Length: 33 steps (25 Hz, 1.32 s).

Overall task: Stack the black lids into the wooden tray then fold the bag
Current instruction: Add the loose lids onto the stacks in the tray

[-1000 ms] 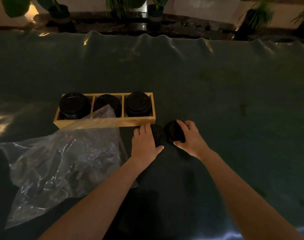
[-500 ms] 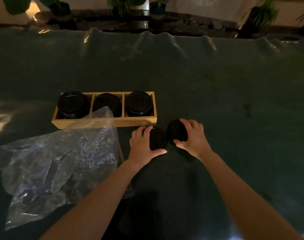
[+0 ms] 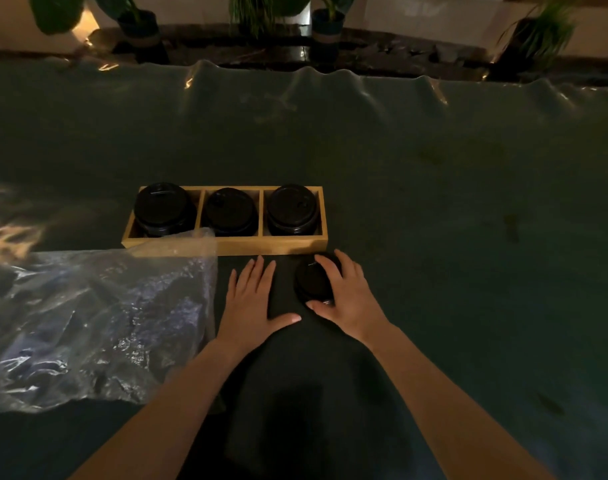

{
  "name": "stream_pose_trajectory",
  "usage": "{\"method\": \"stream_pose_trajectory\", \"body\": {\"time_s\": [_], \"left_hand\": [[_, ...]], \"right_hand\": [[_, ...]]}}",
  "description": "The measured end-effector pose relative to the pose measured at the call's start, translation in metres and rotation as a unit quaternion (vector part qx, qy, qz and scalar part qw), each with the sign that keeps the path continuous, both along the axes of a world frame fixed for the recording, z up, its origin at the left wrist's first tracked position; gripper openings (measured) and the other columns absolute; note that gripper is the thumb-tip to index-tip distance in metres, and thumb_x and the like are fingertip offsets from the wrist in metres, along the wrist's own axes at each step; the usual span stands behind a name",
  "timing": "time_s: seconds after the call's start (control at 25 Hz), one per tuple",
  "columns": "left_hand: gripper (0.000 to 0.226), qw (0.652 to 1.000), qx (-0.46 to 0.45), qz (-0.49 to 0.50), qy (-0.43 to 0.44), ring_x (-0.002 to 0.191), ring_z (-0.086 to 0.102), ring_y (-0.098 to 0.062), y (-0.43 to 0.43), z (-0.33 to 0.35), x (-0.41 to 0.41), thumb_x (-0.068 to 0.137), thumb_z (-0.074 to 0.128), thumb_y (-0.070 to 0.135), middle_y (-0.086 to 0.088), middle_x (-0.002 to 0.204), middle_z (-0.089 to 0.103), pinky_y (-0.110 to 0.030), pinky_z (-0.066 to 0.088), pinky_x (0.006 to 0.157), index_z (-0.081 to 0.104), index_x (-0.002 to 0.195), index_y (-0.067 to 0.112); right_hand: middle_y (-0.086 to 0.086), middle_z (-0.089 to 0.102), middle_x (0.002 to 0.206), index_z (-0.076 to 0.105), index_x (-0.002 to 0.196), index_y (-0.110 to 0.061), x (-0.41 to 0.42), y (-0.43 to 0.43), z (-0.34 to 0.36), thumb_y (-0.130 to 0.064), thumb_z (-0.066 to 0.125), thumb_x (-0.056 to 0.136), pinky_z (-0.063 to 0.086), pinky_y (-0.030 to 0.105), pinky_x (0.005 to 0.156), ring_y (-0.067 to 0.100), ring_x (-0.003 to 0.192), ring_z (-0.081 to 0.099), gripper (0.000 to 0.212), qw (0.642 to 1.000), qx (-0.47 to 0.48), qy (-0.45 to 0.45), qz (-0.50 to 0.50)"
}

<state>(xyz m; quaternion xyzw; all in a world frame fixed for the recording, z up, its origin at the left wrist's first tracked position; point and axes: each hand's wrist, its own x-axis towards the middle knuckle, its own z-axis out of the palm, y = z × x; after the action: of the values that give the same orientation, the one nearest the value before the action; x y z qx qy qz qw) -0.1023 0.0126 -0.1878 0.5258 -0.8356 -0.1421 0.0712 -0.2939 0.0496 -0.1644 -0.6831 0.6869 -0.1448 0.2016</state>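
Presently, head view: right hand (image 3: 347, 296) curled over small pile of black lids (image 3: 313, 282) on worktop (image 3: 468, 271), just before wooden tray (image 3: 226, 244). Left hand (image 3: 250, 299) now flat, empty; half a second ago it gripped own lid beside right's. Lids apparently merged. Tray's three compartments already stacked. Bag (image 3: 94, 320) unfolded, left.

Dark green table (image 3: 434, 202), wooden tray (image 3: 226, 244), plastic bag (image 3: 94, 317), black lids (image 3: 313, 282)
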Motion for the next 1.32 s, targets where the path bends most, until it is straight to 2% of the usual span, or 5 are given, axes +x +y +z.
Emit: {"method": "stream_pose_trajectory", "body": {"time_s": [0.16,0.64,1.04,1.16,1.32], "left_hand": [[0.083,0.997,-0.032,0.014,-0.074,0.143,-0.006,-0.018,0.004,-0.011,0.009,0.08,-0.007,0.067,-0.007,0.157,0.005,-0.045,-0.006,0.116,0.004,0.146,0.017],[0.068,0.998,-0.032,0.018,-0.059,0.142,-0.015,-0.015,0.002,-0.025,0.012,0.09,0.004,0.061,-0.001,0.155,-0.007,-0.04,-0.018,0.11,-0.008,0.144,0.021],[0.069,0.997,-0.035,0.023,-0.062,0.143,-0.009,-0.016,0.002,-0.023,0.011,0.09,0.006,0.061,-0.001,0.155,-0.003,-0.041,-0.015,0.111,-0.001,0.145,0.02],[0.069,0.997,-0.037,0.023,-0.07,0.143,-0.011,-0.017,0.001,-0.023,0.011,0.089,0.004,0.061,-0.001,0.155,-0.006,-0.042,-0.015,0.111,-0.004,0.144,0.02],[0.071,0.997,-0.017,0.015,-0.07,0.142,-0.012,-0.017,0.002,-0.021,0.011,0.088,0.004,0.062,-0.004,0.157,-0.002,-0.045,-0.012,0.114,-0.003,0.145,0.019]], "right_hand": [[0.013,0.008,0.156,0.017,0.146,-0.028,0.0,0.003,-0.011,-0.035,0.072,0.078,0.019,0.043,0.115,0.032,0.142,0.013,0.088,1.0,0.005,-0.004,0.003],[0.008,0.027,0.147,0.029,0.143,-0.028,-0.011,-0.023,0.043,-0.031,0.076,0.072,0.028,0.035,0.112,0.024,0.136,0.028,0.085,0.984,-0.12,-0.118,-0.05],[0.014,0.009,0.156,0.017,0.148,-0.023,0.028,-0.113,0.043,-0.046,0.062,0.083,0.023,0.05,0.114,0.035,0.14,0.016,0.082,0.996,-0.072,0.043,0.003],[0.012,0.004,0.159,0.014,0.149,-0.024,0.028,-0.112,0.034,-0.054,0.042,0.09,0.021,0.05,0.115,0.033,0.143,0.012,0.071,0.995,-0.092,0.045,-0.008],[0.007,0.003,0.16,0.016,0.148,-0.027,0.03,-0.111,0.031,-0.047,0.046,0.091,0.022,0.048,0.113,0.029,0.145,0.009,0.068,0.997,-0.076,-0.002,-0.029]]}}
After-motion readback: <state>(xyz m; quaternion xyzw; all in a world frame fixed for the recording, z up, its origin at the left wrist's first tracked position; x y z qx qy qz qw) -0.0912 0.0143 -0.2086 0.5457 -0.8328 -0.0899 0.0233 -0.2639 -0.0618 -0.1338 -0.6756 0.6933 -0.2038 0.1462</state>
